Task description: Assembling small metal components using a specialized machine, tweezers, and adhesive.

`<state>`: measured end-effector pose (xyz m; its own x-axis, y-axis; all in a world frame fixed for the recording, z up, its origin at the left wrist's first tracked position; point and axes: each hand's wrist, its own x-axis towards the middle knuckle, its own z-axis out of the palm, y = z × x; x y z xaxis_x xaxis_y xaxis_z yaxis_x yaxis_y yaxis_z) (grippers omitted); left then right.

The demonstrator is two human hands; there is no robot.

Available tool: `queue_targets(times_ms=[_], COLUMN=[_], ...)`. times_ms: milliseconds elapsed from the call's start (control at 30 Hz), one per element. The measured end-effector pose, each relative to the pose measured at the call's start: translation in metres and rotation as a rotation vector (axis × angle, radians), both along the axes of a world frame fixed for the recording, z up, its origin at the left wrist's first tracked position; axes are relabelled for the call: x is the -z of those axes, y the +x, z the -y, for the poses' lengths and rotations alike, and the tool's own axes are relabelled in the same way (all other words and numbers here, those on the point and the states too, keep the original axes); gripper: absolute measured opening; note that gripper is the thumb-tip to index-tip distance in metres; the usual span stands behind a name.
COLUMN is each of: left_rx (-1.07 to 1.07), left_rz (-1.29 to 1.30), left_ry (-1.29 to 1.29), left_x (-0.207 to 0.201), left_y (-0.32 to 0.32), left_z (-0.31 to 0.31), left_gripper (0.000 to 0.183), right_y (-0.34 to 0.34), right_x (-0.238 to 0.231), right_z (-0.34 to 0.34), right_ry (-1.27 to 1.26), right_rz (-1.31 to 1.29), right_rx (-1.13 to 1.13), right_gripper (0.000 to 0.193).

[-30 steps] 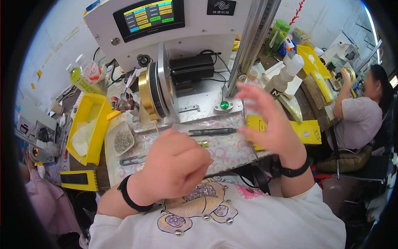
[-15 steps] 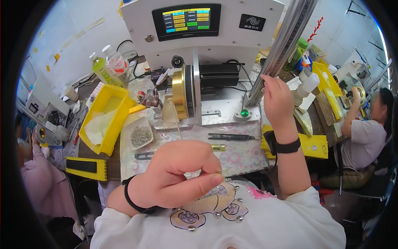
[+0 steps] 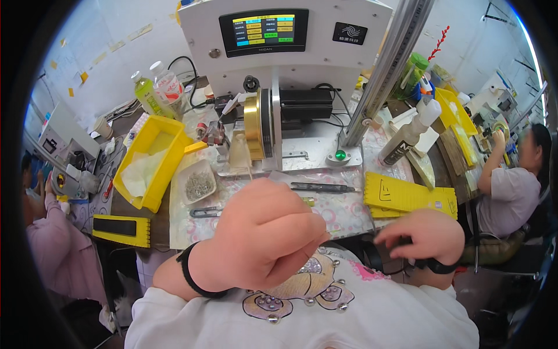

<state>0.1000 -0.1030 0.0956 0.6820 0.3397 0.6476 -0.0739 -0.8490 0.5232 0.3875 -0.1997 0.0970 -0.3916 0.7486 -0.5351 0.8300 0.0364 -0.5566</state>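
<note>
My left hand [image 3: 267,232] is closed in front of my chest, with finger and thumb pinched together. A tiny thin wire-like piece [image 3: 333,231] shows at its fingertips; its kind is too small to make out. To the right, below the yellow boards [image 3: 410,195], my right hand [image 3: 427,235] is in the air with its fingers apart and nothing in them. Beyond my left hand lies a dark slim tool [image 3: 324,187], and a metal clip-like tool [image 3: 203,213] is partly behind the hand. A machine with a gold wheel [image 3: 252,128] stands ahead.
A white dish [image 3: 182,185] of small metal pieces sits beside a yellow bin [image 3: 157,200]. The machine has a lit screen [image 3: 264,30], a green button [image 3: 340,155] and a metal column [image 3: 386,70]. A spray bottle [image 3: 401,145] stands right. Other people work at both sides.
My right hand has left the metal column and come down toward me, to the right of my left hand. My left hand has turned slightly, knuckles up, and shifted a little right, staying pinched.
</note>
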Motion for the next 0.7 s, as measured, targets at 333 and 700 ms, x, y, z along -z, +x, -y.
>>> queue_targets(times_ms=[333, 700], left_rx=[-0.2, -0.07], left_rz=[0.036, -0.03], left_ry=[0.496, -0.195], left_x=[-0.002, -0.001], left_y=[0.01, 0.014], left_z=[0.016, 0.02], left_gripper=[0.025, 0.007], right_y=[0.074, 0.119], right_x=[0.025, 0.05], right_z=[0.002, -0.112], right_ry=[1.19, 1.017], right_rz=[-0.348, -0.456], right_rx=[0.909, 0.919], right_gripper=[0.043, 0.035])
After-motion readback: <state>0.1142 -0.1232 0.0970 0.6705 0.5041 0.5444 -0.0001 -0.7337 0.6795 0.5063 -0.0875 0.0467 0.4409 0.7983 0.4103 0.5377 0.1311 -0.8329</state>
